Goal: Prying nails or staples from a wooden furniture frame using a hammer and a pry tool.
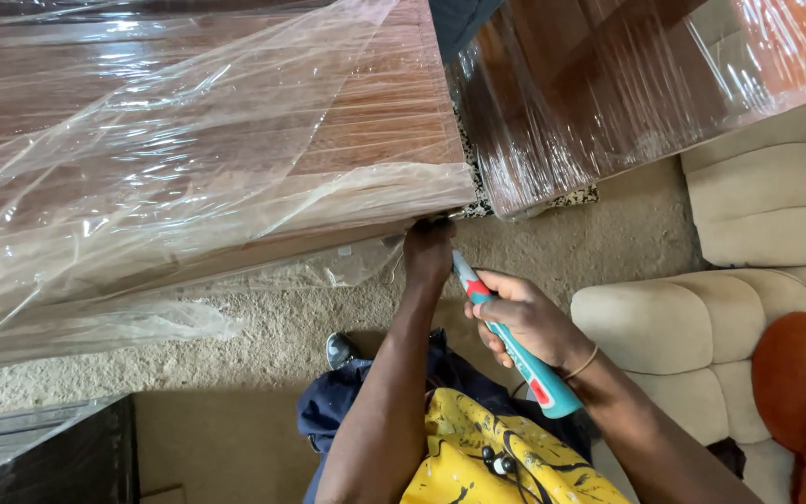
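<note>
The left hand (428, 250) reaches up to the lower edge of the panel (235, 140), and its fingers go under that edge, so they are hidden. I cannot tell if they are closed on something or only press against the wood. The spot where the hand meets the panel is dark and hard to read; a small pale thing just left of it is perhaps a fitting, but this is not sure.

The right hand (526, 319) is wrapped tight around a screwdriver (515, 345). The tool is slim and turquoise, with a red band near the front and a red mark near the back end. Its tip points up toward the left hand and almost touches it; the very end of the tip is too small to make out. A thin band sits on the right wrist.

The panel is brown wood with long grain lines. It is covered with loose clear film (123, 215), which hangs in folds and shines, so much of the surface is blurred. The panel is cut off at the top and left of the view. A second wrapped panel (627, 84) lies to the right, also cut off.

Below is beige carpet (263, 336). A cream sofa (757, 243) stands at the right with an orange cushion (799, 383), partly out of view.
</note>
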